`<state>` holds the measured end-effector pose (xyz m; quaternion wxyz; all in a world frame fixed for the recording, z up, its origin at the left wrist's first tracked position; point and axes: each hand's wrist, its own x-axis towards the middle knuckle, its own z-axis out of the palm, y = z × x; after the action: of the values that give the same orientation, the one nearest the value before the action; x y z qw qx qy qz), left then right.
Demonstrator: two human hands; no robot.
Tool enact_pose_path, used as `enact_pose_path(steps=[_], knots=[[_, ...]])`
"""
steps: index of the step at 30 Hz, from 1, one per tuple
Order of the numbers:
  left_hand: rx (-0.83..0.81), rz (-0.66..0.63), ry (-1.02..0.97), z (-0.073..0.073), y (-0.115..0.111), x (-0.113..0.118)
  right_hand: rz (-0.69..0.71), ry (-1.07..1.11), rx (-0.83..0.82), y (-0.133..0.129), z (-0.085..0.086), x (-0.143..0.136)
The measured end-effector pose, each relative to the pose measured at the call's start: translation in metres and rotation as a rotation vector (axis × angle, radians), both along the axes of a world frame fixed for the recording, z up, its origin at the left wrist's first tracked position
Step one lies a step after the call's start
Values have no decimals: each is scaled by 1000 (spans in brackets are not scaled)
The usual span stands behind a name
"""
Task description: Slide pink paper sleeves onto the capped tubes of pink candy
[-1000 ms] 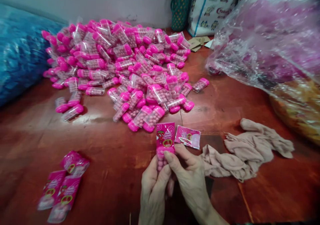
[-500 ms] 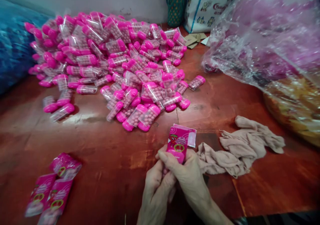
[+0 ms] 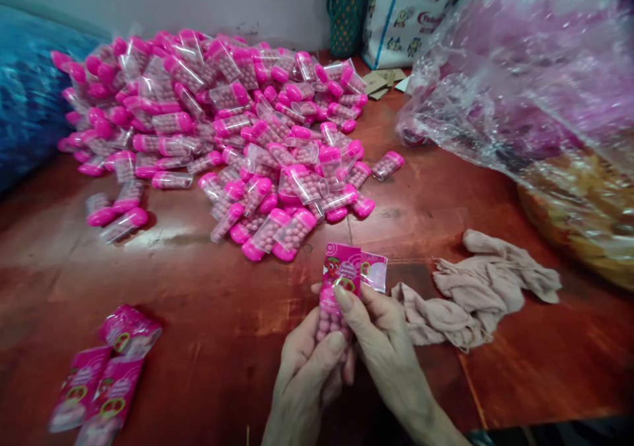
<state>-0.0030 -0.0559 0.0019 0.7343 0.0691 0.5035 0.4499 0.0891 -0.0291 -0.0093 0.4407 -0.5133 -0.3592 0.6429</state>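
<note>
With the heap (image 3: 222, 122) at eleven o'clock, my left hand (image 3: 302, 367) grips and my right hand (image 3: 381, 334) pinches a tube (image 3: 327, 324) at six, seemingly mid-sleeving, fit unclear, so next I'd need to ease the sleeve (image 3: 347, 258) down evenly.

Container heap (image 3: 228, 96) at back, left of center on the surface (image 3: 208, 300), wall (image 3: 198, 0) behind. Wrapped packs (image 3: 113, 393) front-left. Left hand (image 3: 304, 373) and right hand (image 3: 385, 343) front-center, around one container (image 3: 328, 324). Loose wrapper (image 3: 375, 273) just beyond, cloth (image 3: 475, 300) right, plastic bag (image 3: 510, 89) behind cloth.
</note>
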Motion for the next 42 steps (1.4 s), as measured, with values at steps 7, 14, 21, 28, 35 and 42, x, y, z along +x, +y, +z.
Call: enact_pose_path(steps=[7, 14, 21, 28, 35, 42], knots=[[-113, 138, 132, 7, -2, 1, 22, 114, -44, -9, -6, -15], [14, -43, 30, -4, 10, -2, 39, 237, -150, 1, -3, -2], [-77, -23, 123, -3, -3, 3, 34, 69, -153, 2, -6, -9], [51, -11, 219, -14, -1, -3, 70, 62, -153, -6, -2, -17], [172, -173, 479, -4, 6, -15, 49, -36, -111, 1, 1, 8], [290, -44, 458, 0, 16, -18, 414, 221, -110, 0, 6, 8]])
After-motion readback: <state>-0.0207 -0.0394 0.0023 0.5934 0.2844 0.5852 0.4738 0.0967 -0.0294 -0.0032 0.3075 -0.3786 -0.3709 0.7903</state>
